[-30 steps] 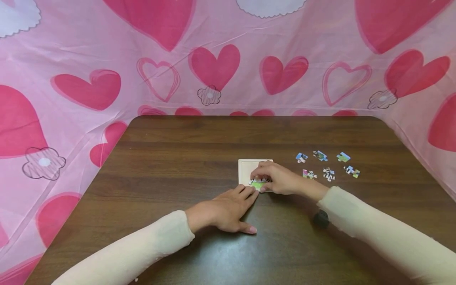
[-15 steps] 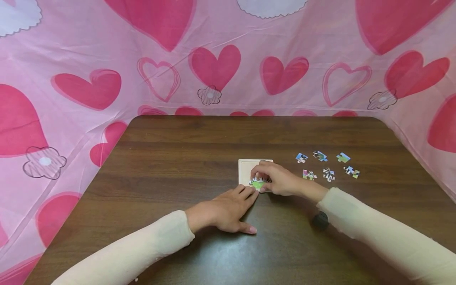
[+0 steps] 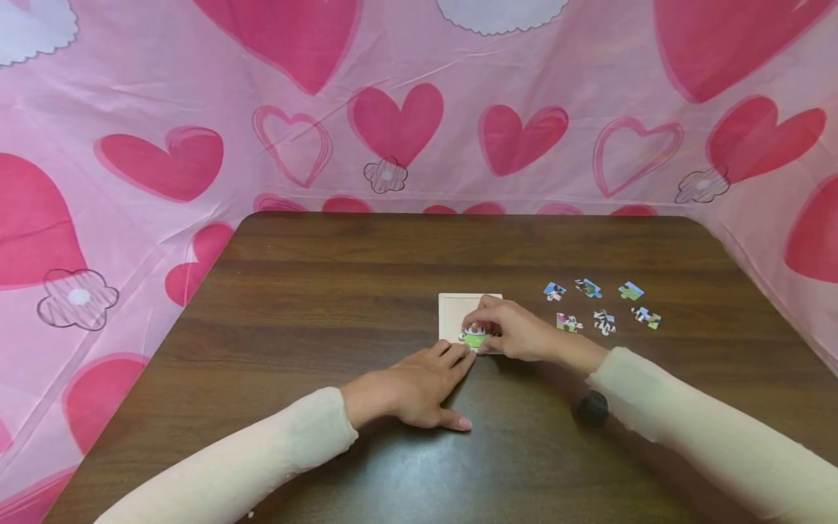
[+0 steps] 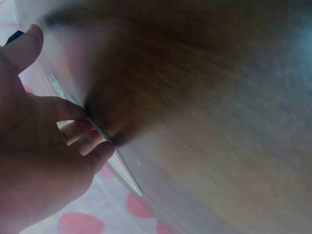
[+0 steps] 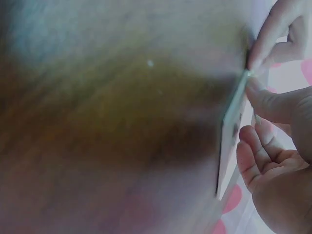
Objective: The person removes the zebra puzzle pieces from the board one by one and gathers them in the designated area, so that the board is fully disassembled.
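A square, pale wooden puzzle tray [image 3: 450, 313] with a raised rim lies on the table in the head view. Over its near part, my right hand [image 3: 520, 331] pinches a puzzle piece with a green and black-and-white print [image 3: 474, 340], thumb on the near side and fingers curled on the far side. Part of that piece is covered by the fingers. My left hand [image 3: 425, 384] lies palm down, its fingertips resting at the tray's near edge and its thumb spread out. In the left wrist view, fingertips [image 4: 101, 152] touch the tray's edge [image 4: 127, 178].
Several loose puzzle pieces lie right of the tray in two rows, among them a blue-and-green piece [image 3: 631, 290] and a black-and-white piece [image 3: 604, 321]. The brown wooden table [image 3: 314, 291] is bordered by a pink heart-patterned cloth [image 3: 452, 65].
Almost nothing differs. My right hand shifts very slightly over the tray, still pinching the puzzle piece; my left hand and the loose pieces stay in place.
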Action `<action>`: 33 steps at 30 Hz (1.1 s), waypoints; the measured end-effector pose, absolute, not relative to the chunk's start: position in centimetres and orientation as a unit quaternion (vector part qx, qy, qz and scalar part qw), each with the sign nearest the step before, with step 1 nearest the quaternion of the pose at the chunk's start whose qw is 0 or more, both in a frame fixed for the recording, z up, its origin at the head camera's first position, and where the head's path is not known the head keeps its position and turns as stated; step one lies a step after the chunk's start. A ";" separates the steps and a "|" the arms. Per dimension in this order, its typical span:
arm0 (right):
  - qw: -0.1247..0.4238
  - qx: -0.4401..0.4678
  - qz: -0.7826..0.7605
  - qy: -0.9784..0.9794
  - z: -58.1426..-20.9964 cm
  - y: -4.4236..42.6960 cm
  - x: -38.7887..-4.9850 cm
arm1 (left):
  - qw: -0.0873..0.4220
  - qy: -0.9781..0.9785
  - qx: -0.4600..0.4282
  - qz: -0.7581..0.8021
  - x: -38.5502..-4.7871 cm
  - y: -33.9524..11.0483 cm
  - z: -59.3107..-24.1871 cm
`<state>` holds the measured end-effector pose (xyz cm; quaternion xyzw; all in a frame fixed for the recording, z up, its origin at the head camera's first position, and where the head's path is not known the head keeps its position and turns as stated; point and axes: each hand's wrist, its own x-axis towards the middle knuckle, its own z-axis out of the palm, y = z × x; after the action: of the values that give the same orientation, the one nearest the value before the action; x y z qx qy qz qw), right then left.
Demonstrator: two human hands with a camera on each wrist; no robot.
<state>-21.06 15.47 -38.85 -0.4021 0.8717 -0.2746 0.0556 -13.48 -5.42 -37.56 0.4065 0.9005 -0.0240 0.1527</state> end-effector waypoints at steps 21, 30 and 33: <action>0.006 -0.337 -0.263 0.904 -36.3 22.7 -20.9 | 0.172 0.902 0.396 -0.016 -13.5 -5.5 -37.3; -0.050 -0.332 -0.237 0.912 -36.7 27.7 -19.9 | 0.167 0.902 0.397 -0.016 -13.3 -5.5 -37.4; -0.060 -0.341 -0.230 0.910 -37.1 29.3 -19.6 | 0.165 0.902 0.400 -0.014 -13.3 -5.4 -37.5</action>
<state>-19.55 29.25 -37.06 -0.3407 0.9096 -0.2302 -0.0601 -13.32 -5.42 -37.52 0.3998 0.9015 -0.0135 0.1651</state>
